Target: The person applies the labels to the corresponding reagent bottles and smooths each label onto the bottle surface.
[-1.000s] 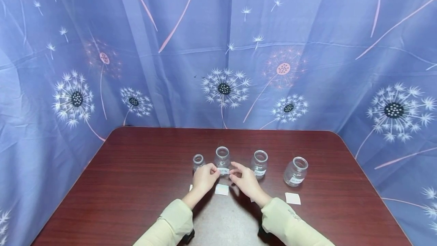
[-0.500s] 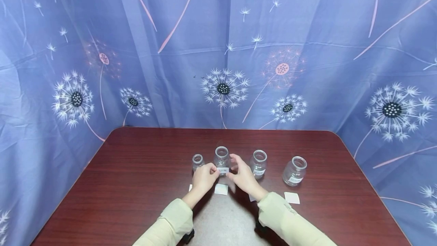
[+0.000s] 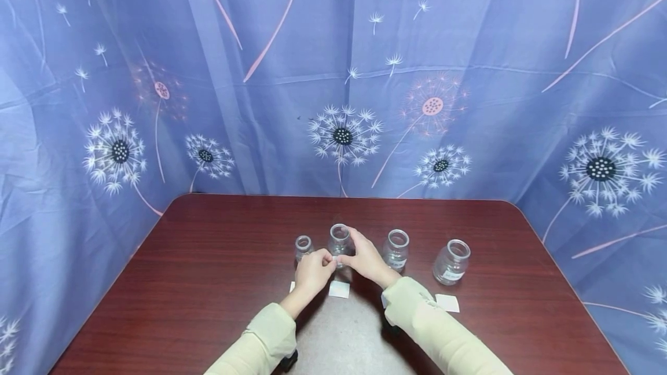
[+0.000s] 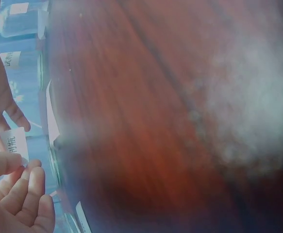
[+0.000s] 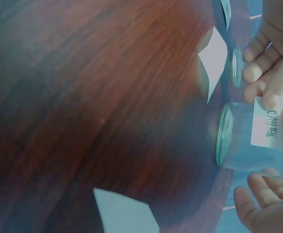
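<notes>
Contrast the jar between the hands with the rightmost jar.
The jar between the left hand and right hand has both at it; the rightmost jar stands untouched. In the head view, fingers hide most of the first jar's label, while the rightmost jar's label shows. Both are clear, open glass.

Jars (image 3: 451,262): clr glass, smooth, glossy. Label (image 5: 266,133) & slips (image 3: 447,303): paper, matt. Surface (image 3: 234,247): wood-look w/ grain, semi-gloss. Backdrop (image 3: 281,161), sleeves (image 3: 270,328): cloth, matt.
</notes>
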